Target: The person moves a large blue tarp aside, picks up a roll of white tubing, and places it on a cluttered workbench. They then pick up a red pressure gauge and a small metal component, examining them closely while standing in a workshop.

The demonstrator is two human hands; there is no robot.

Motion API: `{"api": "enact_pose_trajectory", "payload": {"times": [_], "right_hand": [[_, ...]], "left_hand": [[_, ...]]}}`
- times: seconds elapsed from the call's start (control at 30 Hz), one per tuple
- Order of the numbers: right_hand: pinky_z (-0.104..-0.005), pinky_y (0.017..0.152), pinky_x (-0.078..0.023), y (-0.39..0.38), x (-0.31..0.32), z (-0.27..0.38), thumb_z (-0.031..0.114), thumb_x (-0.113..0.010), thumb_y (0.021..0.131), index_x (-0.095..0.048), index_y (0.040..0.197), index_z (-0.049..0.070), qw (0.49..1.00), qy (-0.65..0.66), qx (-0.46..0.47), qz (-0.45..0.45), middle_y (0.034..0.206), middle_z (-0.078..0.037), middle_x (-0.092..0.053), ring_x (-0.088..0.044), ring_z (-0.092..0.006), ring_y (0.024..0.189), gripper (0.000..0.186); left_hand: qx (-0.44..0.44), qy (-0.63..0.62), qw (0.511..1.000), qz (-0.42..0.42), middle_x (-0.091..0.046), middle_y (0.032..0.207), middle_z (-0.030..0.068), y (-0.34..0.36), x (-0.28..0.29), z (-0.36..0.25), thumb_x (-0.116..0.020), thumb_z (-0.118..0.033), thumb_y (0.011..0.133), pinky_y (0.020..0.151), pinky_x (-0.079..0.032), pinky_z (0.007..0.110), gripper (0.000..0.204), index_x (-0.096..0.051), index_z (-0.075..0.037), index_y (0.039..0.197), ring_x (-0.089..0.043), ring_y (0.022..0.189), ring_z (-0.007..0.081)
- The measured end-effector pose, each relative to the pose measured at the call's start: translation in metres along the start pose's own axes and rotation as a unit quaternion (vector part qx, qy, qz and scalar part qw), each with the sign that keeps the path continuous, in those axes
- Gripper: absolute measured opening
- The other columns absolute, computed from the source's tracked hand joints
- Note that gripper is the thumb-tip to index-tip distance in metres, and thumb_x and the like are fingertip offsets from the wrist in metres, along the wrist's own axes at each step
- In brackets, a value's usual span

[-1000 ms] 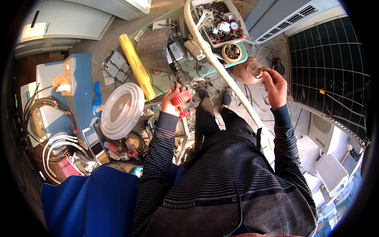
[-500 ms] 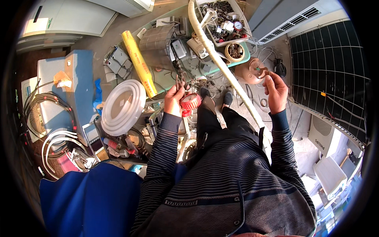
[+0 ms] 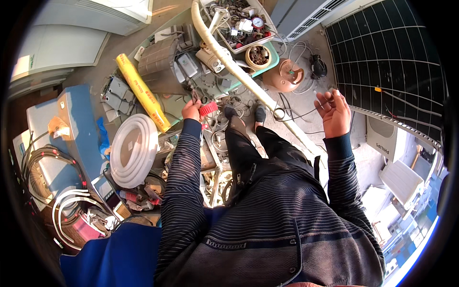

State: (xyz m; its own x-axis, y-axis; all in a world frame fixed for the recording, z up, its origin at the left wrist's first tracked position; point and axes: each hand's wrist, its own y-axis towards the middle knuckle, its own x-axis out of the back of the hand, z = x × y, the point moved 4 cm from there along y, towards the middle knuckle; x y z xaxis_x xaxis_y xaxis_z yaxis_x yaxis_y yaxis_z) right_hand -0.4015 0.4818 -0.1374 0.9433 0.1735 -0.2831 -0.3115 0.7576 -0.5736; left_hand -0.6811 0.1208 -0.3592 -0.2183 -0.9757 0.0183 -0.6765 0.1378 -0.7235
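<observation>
My left hand (image 3: 191,111) is closed beside the worktable's near edge, gripping a round gauge with a red ribbed rim (image 3: 208,109). Just past its fingers lie dark tool handles (image 3: 203,98); whether they touch the hand I cannot tell. Out to the right, my right hand (image 3: 333,114) is raised palm-up with curled fingers, thumb and forefinger pinched together. A thin dark cable (image 3: 306,115) runs to those fingertips from a small ring-shaped loop (image 3: 279,114), which hangs in front of a pale thick hose (image 3: 253,86). The exact grip is too small to make out.
A yellow roll (image 3: 142,93) and a white coil of tubing (image 3: 135,150) lie to the left. At the back, a white tray (image 3: 239,48) holds small parts. A pinkish gas cylinder (image 3: 282,79) stands on the floor. A dark finned panel (image 3: 387,57) bounds the right side.
The whole view has shifted, so most things sit further left. My left hand has turned and the gauge shows more edge-on. My right hand has tilted palm-up, its loop swinging left.
</observation>
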Motion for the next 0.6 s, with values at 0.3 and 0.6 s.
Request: {"api": "enact_pose_trajectory", "payload": {"times": [0.3, 0.6], "right_hand": [[-0.0465, 0.093, -0.052, 0.004, 0.026, -0.014, 0.018, -0.046, 0.102, -0.054, 0.097, 0.007, 0.991, 0.11, -0.08, -0.009, 0.092, -0.005, -0.065, -0.065, -0.0279, 0.103, 0.014], [-0.0436, 0.098, -0.05, 0.014, -0.018, -0.055, 0.017, -0.046, 0.101, -0.058, 0.095, 0.004, 0.948, 0.244, -0.199, 0.035, 0.095, -0.005, -0.069, -0.064, -0.0258, 0.109, 0.018]], "left_hand": [[-0.122, 0.059, 0.976, -0.169, -0.066, 0.083, 0.0058, 0.101, 0.005, -0.04, -0.061, -0.003, 0.087, 0.043, -0.042, 0.033, 0.018, -0.069, 0.0, 0.102, -0.06, 0.064, 0.0164], [0.084, -0.161, 0.884, 0.43, -0.063, 0.121, 0.0189, -0.161, -0.119, -0.096, -0.054, -0.021, 0.1, 0.061, -0.052, 0.024, 0.031, -0.054, 0.0, 0.123, -0.049, 0.058, 0.0049]]}}
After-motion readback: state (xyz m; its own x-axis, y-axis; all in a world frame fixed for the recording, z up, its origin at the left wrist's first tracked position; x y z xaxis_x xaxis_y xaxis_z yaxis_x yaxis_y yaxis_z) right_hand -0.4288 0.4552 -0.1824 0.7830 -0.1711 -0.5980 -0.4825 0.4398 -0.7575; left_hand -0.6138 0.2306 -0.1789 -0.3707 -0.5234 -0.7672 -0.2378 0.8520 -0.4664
